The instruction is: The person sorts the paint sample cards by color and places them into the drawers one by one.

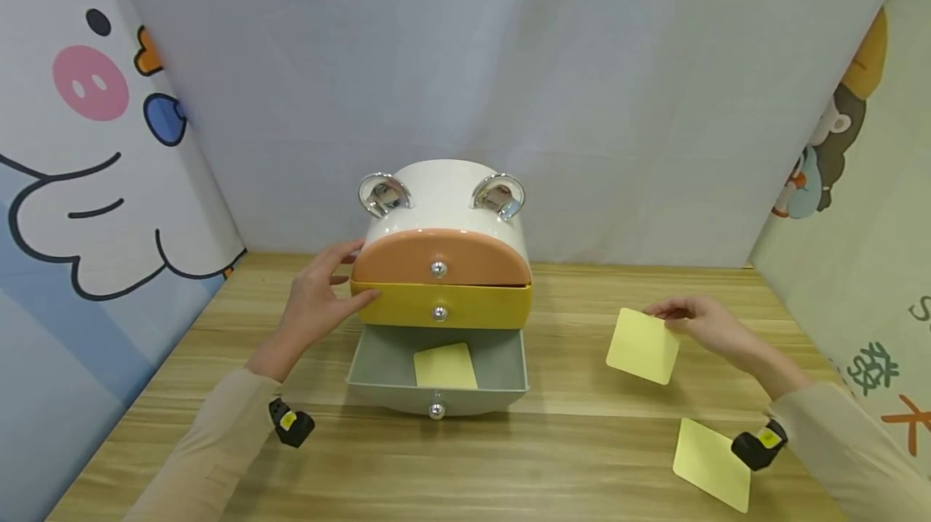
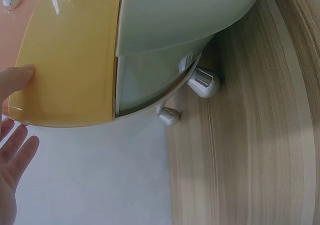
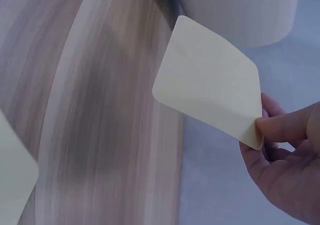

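Observation:
A small chest of drawers with a white top and two silver ears stands on the table. My left hand is at its left side. That thumb rests on the front of the yellow drawer, while the other fingers extend along the chest's side. Below, the grey-green drawer is pulled out, with a yellow paper square lying inside. Off to the right, my right hand pinches a second yellow paper square by one corner, holding it tilted above the table.
Another yellow paper square lies on the wooden table near the right forearm. Behind the chest hangs a pale grey cloth. Cartoon-printed panels stand at left and right. The orange top drawer is shut.

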A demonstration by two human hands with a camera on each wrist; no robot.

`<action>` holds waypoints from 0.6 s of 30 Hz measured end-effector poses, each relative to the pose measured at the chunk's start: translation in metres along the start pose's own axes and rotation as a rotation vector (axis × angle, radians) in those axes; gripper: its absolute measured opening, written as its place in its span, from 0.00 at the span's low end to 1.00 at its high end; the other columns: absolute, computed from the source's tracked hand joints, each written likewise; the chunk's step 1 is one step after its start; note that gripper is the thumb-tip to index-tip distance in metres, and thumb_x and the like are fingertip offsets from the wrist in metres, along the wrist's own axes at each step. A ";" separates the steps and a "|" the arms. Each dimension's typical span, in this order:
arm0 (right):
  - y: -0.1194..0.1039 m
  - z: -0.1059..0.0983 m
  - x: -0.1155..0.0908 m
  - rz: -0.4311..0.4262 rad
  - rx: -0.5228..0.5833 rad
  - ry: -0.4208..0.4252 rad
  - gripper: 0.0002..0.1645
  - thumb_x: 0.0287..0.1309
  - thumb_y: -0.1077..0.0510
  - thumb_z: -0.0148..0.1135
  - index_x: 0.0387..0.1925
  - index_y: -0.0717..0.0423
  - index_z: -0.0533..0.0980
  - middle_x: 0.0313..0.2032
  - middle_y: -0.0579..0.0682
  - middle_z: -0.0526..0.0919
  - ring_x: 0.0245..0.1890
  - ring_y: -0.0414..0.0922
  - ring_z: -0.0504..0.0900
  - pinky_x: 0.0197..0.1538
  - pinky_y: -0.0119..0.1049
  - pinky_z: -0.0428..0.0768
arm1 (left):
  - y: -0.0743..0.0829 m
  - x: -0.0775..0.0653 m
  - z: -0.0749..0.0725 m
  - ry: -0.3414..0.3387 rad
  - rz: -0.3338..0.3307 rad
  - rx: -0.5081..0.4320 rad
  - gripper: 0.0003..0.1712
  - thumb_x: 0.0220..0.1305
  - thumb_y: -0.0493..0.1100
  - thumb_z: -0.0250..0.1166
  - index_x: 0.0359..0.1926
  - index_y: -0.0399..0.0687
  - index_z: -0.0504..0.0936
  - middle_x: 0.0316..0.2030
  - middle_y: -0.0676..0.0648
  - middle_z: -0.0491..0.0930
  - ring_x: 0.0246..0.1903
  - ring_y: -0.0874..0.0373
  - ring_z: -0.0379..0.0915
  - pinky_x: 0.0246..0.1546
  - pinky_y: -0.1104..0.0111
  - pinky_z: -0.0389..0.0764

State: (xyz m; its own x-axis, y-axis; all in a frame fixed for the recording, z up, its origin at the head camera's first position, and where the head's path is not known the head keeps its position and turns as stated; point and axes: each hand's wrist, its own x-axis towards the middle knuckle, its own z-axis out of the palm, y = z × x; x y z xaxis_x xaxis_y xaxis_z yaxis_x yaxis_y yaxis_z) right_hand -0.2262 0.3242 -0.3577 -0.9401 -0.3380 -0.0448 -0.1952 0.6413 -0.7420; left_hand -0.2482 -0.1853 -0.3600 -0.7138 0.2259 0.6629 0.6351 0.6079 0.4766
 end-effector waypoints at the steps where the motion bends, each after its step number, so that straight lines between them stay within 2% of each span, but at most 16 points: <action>1: -0.007 0.002 0.002 0.003 0.014 -0.007 0.17 0.62 0.67 0.46 0.52 0.71 0.70 0.47 0.62 0.75 0.42 0.40 0.73 0.45 0.36 0.76 | 0.000 0.000 0.000 0.000 0.001 -0.001 0.40 0.39 0.34 0.75 0.57 0.40 0.69 0.51 0.39 0.72 0.46 0.45 0.72 0.36 0.53 0.82; 10: -0.066 0.022 0.014 0.002 0.133 -0.066 0.18 0.62 0.65 0.49 0.52 0.69 0.71 0.45 0.57 0.76 0.41 0.41 0.74 0.47 0.38 0.74 | 0.002 0.001 0.000 -0.006 0.000 0.008 0.40 0.40 0.34 0.75 0.57 0.40 0.69 0.51 0.39 0.72 0.46 0.46 0.72 0.36 0.55 0.82; 18: -0.110 0.056 0.030 -0.055 0.192 -0.059 0.16 0.58 0.70 0.49 0.48 0.71 0.74 0.43 0.58 0.78 0.39 0.42 0.75 0.43 0.32 0.75 | 0.003 0.000 0.000 -0.003 0.001 0.011 0.40 0.40 0.34 0.75 0.57 0.39 0.69 0.50 0.39 0.72 0.46 0.45 0.72 0.36 0.55 0.82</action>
State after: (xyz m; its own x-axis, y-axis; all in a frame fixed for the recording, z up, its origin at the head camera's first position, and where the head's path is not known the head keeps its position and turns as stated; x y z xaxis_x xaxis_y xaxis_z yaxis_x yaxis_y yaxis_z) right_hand -0.2173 0.2050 -0.3148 -0.9103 -0.4123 -0.0359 -0.1835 0.4799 -0.8579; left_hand -0.2465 -0.1837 -0.3581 -0.7141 0.2287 0.6616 0.6323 0.6163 0.4694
